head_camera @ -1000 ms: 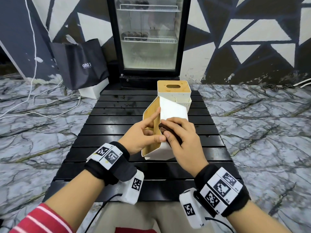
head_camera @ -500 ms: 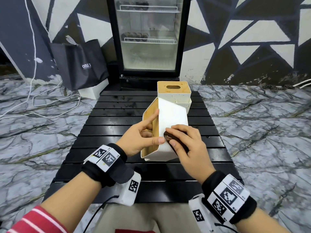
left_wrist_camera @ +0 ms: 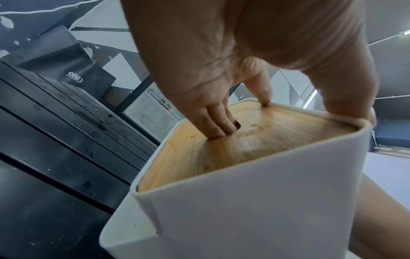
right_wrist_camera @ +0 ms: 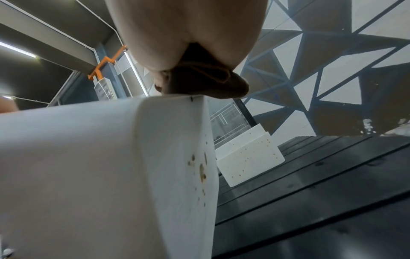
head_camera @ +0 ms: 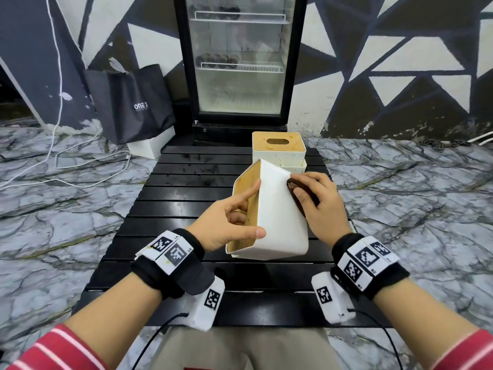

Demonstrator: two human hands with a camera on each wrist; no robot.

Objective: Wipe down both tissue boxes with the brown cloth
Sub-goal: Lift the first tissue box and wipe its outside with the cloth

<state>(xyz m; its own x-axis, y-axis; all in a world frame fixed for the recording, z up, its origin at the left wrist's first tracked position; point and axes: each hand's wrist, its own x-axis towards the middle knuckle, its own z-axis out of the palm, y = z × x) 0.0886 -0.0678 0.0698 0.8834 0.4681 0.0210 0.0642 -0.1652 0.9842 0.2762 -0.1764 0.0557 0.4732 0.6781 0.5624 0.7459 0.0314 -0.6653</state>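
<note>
Head view: tilted tissue box (head_camera: 277,209) between hands, brown cloth (head_camera: 298,189) against it.

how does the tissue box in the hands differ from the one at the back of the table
The near tissue box is tipped on its side, wooden lid facing left; the far tissue box stands upright, lid up. The left hand grips the near one while the right hand presses the brown cloth on it; the far one is untouched. Both are white, brown-speckled, with slotted wooden lids.

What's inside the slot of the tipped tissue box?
Three fingers of the left hand reach into the slot of the tipped tissue box. Whether tissues are inside cannot be seen; the wooden lid covers it.
</note>
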